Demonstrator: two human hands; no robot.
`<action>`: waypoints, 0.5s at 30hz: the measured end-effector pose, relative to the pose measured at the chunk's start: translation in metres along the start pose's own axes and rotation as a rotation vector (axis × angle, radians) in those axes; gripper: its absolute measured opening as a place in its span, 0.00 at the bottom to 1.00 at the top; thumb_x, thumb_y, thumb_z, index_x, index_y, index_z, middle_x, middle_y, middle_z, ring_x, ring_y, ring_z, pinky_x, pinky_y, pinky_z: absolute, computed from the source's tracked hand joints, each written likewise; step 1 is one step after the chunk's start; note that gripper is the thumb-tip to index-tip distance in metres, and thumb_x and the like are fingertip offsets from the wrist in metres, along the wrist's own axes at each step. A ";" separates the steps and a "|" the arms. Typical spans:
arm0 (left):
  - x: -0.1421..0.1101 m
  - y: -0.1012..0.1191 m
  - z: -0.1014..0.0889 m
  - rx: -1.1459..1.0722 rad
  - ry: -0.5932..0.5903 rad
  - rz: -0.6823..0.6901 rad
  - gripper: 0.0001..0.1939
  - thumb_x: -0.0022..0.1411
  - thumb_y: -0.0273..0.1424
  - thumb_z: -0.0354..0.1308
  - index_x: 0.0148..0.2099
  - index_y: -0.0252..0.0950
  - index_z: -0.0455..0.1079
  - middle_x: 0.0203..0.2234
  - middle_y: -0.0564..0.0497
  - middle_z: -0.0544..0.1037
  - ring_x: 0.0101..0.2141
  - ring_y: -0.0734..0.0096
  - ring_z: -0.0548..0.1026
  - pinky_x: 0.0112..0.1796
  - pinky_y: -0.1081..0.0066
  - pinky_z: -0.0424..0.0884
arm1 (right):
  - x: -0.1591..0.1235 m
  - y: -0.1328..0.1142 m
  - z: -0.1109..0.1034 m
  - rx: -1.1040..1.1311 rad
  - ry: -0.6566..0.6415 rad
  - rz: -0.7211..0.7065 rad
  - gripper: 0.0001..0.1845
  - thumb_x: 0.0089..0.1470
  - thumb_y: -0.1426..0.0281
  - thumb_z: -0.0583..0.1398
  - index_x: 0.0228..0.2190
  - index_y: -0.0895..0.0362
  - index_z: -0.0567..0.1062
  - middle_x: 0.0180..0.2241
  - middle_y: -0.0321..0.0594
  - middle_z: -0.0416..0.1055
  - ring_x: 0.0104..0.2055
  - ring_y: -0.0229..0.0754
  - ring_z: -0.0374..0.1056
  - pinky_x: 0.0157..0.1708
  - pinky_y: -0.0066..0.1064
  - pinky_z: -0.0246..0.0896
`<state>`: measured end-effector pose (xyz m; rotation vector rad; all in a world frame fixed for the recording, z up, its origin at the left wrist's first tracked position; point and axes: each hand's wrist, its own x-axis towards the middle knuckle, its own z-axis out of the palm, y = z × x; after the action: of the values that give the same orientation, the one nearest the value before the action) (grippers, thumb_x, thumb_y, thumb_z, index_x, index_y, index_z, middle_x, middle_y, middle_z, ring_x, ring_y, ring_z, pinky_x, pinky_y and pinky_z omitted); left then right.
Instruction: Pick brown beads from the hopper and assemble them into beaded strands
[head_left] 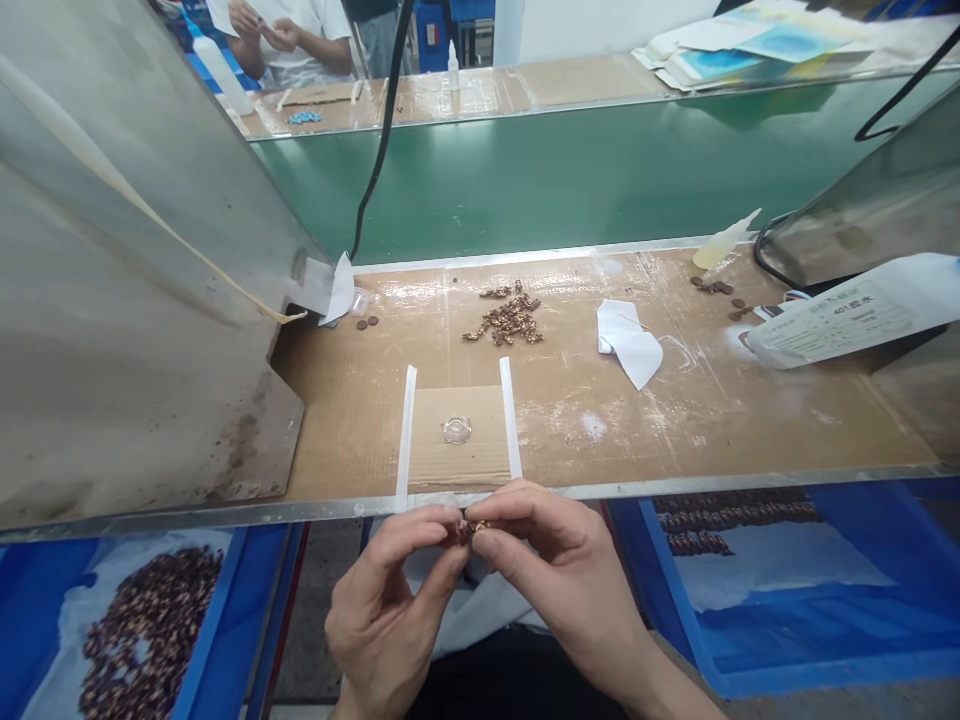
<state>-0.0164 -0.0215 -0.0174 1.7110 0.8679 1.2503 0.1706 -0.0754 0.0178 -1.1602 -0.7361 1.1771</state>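
Just off the table's front edge, my left hand pinches a small reddish-brown piece between thumb and fingertips. Opposite it, my right hand is closed in a pinch on a small brown-and-gold piece. The fingertips meet, and I cannot tell whether the pieces are joined. Beyond my hands, a small clear round plastic part lies on a cardboard pad held by white tape strips. Further back is a loose pile of brown-and-gold pieces.
Blue bins holding similar pieces, one on the left and one on the right, stand below table height. A 401 glue bottle, white paper and a small yellowish bottle lie right. Metal housings flank the table; a co-worker sits opposite.
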 end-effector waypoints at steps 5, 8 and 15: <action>0.003 0.002 -0.006 0.100 -0.128 -0.005 0.11 0.76 0.20 0.71 0.52 0.42 0.86 0.44 0.48 0.92 0.45 0.62 0.92 0.49 0.69 0.89 | 0.002 -0.002 0.000 -0.029 0.014 -0.008 0.03 0.68 0.67 0.75 0.41 0.46 0.93 0.38 0.36 0.86 0.39 0.44 0.81 0.42 0.35 0.76; 0.004 0.004 -0.007 0.179 -0.191 0.039 0.10 0.78 0.21 0.68 0.52 0.42 0.84 0.44 0.47 0.92 0.43 0.60 0.92 0.45 0.68 0.88 | 0.001 -0.003 0.000 -0.044 -0.001 -0.022 0.03 0.69 0.67 0.75 0.42 0.47 0.93 0.38 0.37 0.86 0.39 0.45 0.80 0.42 0.36 0.76; 0.021 0.016 -0.006 0.293 -0.322 0.246 0.15 0.75 0.17 0.60 0.54 0.41 0.78 0.38 0.51 0.90 0.35 0.66 0.90 0.39 0.71 0.83 | -0.001 -0.004 -0.003 -0.086 -0.034 -0.045 0.04 0.71 0.67 0.74 0.42 0.47 0.93 0.37 0.37 0.86 0.39 0.45 0.80 0.43 0.36 0.74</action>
<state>-0.0156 -0.0086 0.0067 2.2347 0.6863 0.9939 0.1737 -0.0774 0.0208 -1.1912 -0.8413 1.1389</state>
